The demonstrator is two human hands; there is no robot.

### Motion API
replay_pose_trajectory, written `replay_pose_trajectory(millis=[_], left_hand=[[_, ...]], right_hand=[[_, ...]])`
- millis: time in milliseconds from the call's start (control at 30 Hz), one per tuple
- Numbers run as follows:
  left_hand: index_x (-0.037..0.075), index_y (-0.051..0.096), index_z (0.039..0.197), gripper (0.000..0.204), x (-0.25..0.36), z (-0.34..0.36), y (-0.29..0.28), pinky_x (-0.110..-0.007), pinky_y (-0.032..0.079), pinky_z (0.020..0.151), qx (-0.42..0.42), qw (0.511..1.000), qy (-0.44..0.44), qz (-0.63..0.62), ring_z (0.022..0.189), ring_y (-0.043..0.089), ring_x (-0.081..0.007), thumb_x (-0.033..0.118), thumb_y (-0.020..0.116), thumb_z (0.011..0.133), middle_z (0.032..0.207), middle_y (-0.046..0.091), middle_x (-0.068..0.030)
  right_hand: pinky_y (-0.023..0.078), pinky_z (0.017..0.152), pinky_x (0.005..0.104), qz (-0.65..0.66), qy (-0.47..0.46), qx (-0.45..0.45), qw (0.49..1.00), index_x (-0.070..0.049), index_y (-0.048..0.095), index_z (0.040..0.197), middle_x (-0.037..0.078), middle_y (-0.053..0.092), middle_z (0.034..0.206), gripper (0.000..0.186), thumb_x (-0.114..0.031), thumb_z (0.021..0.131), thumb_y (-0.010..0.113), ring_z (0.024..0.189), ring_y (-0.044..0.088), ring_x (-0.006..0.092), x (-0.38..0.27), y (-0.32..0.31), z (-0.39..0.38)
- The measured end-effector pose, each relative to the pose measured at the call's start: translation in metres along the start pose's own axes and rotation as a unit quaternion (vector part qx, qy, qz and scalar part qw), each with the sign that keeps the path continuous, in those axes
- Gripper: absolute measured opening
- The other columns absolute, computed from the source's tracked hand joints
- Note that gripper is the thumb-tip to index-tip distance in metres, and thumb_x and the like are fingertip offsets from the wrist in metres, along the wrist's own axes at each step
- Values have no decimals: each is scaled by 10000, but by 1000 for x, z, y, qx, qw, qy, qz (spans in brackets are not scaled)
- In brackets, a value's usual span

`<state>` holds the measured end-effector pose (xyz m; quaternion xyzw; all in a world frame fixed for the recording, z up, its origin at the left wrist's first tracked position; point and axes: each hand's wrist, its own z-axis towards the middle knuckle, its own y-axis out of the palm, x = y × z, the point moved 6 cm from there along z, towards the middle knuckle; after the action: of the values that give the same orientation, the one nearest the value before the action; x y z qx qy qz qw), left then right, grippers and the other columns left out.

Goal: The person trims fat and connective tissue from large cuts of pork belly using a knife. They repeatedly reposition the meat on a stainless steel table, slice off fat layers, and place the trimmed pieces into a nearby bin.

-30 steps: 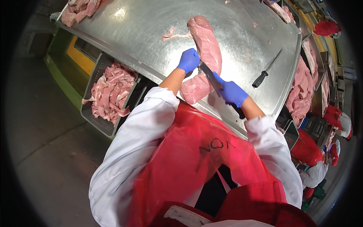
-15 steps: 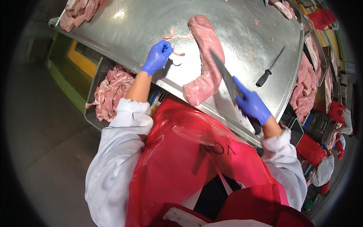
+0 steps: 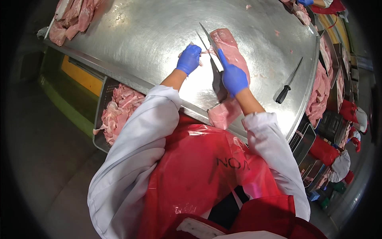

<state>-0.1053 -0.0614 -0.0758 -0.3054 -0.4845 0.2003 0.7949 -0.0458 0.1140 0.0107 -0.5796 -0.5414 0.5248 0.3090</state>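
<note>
A long pink piece of meat point(image 3: 232, 47) lies on the steel table, its near end reaching the front edge. My right hand point(image 3: 234, 77), in a blue glove, is closed round a knife and covers its handle and the meat's middle. The knife's blade point(image 3: 209, 36) points away along the meat's left side. Left of it, my blue-gloved left hand point(image 3: 189, 59) is closed on a meat trimming point(image 3: 201, 62), with pale bits showing past the fingers. A thin strip runs from there toward the meat, by the blade.
On the steel table point(image 3: 139, 44) lies a black-handled thin tool point(image 3: 283, 94), a narrow knife or sharpening steel. Raw meat point(image 3: 73, 20) is piled far left. A grey crate point(image 3: 102, 105) with meat pieces stands below the left edge. More meat point(image 3: 318, 91) and co-workers are at right.
My right hand has brought the knife left, over the meat and to its left side. My left hand has moved right and closed on the trimming. The view has shifted slightly.
</note>
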Motion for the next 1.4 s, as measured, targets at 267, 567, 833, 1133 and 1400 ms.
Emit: replay_pose_trajectory(millis=[267, 567, 833, 1133, 1400], left_hand=[[97, 604, 1073, 416, -70, 2, 12, -457, 548, 795, -12, 998, -23, 56, 975, 669, -330, 239, 804, 736, 1042, 641, -108], [14, 575, 864, 150, -49, -82, -142, -457, 473, 653, -123, 992, 25, 26, 729, 566, -408, 110, 691, 864, 798, 553, -192], [74, 651, 968, 223, -61, -217, -291, -515, 443, 922, -531, 791, -46, 299, 1065, 584, -380, 199, 734, 803, 1024, 637, -165], [86, 638, 1182, 431, 180, -10, -8, -498, 421, 996, -334, 899, 281, 19, 1192, 533, -389, 217, 748, 787, 1290, 569, -170], [195, 711, 1071, 303, 249, -63, 121, -531, 323, 1002, -284, 905, 314, -36, 1156, 523, -340, 269, 713, 777, 1254, 578, -111]], right_hand=[[549, 704, 515, -88, 123, -225, 963, -278, 63, 1614, 250, 706, 953, 864, -73, 908, 516, 775, 701, 398, 17, 4, -147], [502, 549, 268, 636, 189, 95, 743, -234, 164, 1617, 43, 595, 791, 761, -35, 975, 519, 572, 526, 103, -24, 43, -108], [457, 535, 405, 456, 225, 257, 822, -159, 166, 1610, 169, 588, 637, 720, -80, 959, 462, 529, 575, 258, 27, 89, -128], [509, 639, 462, 322, 255, 219, 885, -246, 271, 1579, 237, 664, 774, 737, -105, 915, 559, 645, 652, 394, 158, 12, -221], [537, 727, 528, 132, 154, -77, 976, -318, 235, 1579, 242, 689, 872, 761, -88, 899, 489, 736, 660, 428, 193, 38, -252]])
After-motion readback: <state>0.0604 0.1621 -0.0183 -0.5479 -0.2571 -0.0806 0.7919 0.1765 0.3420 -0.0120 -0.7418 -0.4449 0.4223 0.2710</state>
